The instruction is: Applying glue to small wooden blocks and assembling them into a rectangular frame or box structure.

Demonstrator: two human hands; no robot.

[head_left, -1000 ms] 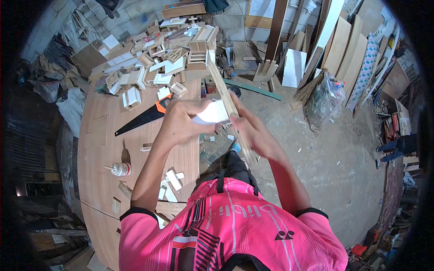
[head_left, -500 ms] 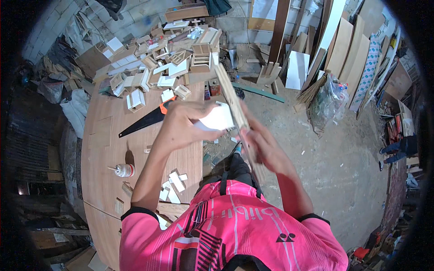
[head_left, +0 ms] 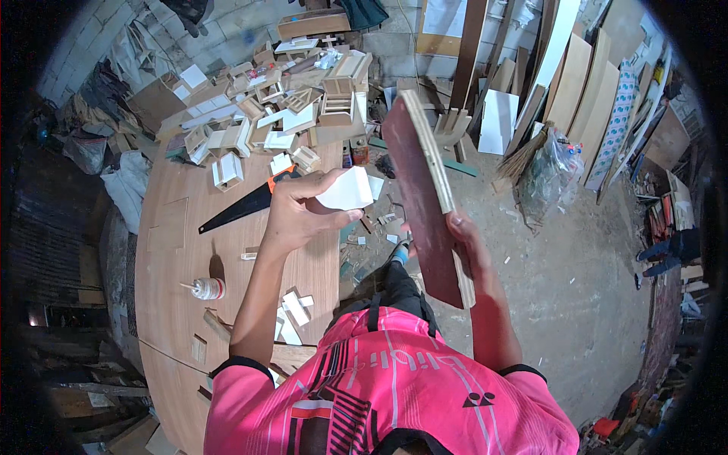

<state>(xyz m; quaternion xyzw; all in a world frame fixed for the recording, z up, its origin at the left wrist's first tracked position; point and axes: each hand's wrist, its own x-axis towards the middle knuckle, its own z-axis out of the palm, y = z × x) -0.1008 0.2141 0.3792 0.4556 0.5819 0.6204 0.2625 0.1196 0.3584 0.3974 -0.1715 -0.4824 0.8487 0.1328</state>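
My left hand point(head_left: 292, 212) pinches a small white-faced block point(head_left: 345, 191) between thumb and fingers, above the right edge of the worktable. To its right, my right hand point(head_left: 469, 239) is closed round the near part of a long plywood board point(head_left: 418, 189). The board is held on edge, its dull reddish-brown face turned left toward the block and its layered edge showing. A gap separates board and block. Behind my left hand a handsaw point(head_left: 239, 206) with a black blade and orange handle lies on the table.
Small wooden box frames point(head_left: 227, 168) crowd the far end of the worktable point(head_left: 163, 265). A white glue bottle point(head_left: 207, 288) lies nearer, with white offcuts point(head_left: 296, 305) by my left arm. Scraps litter the floor right of the table. Planks point(head_left: 572, 76) and a plastic bag point(head_left: 553, 171) stand against the far wall.
The board has moved right, away from the block, and turned so its reddish-brown face shows. My left hand still holds the block and has shifted slightly left.
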